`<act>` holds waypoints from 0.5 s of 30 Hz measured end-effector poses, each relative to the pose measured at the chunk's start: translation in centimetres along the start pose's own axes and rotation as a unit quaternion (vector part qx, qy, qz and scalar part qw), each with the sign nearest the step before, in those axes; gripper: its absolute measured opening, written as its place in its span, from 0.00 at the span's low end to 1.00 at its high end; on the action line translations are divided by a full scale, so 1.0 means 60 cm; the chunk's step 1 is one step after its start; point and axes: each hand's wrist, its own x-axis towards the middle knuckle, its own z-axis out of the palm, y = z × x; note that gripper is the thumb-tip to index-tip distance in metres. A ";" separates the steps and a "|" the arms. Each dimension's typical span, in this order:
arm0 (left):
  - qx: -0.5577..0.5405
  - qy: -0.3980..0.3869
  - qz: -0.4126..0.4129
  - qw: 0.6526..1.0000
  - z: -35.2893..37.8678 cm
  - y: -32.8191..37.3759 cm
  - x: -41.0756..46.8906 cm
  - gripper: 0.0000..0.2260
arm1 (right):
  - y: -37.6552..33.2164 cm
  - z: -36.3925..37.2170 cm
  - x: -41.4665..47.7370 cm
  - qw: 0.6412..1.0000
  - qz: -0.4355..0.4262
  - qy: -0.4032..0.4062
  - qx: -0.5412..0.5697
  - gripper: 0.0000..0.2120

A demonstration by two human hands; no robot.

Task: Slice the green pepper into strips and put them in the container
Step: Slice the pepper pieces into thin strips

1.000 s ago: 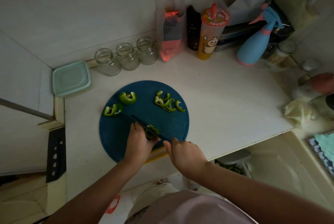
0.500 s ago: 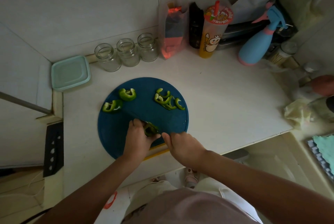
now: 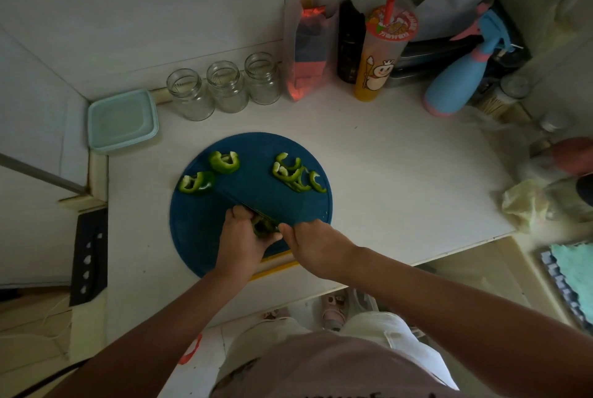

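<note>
Head view: I see the left hand (image 3: 239, 238) curled over the green pepper piece (image 3: 263, 226) on the blue board (image 3: 192, 237). The right hand (image 3: 316, 246) grips the knife (image 3: 245, 206), whose blade is against the piece. Cut strips (image 3: 293, 174) lie across the board. The teal container (image 3: 122, 120) sits far-left, apart from it.

A home kitchen: white counter (image 3: 385, 179), tiled wall (image 3: 160, 12), glass jars (image 3: 226, 87), blue cutting board (image 3: 256, 198).
</note>
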 end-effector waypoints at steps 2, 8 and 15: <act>-0.003 0.001 -0.002 1.000 -0.001 0.003 -0.001 0.28 | 0.002 0.001 0.001 1.000 -0.001 -0.006 0.003 0.25; -0.013 0.007 -0.002 1.000 -0.005 0.008 -0.001 0.27 | -0.001 -0.003 0.007 1.000 0.004 -0.016 0.020 0.25; -0.016 0.016 -0.009 1.000 -0.005 0.011 -0.002 0.27 | 0.000 0.007 0.015 1.000 -0.002 -0.015 -0.018 0.26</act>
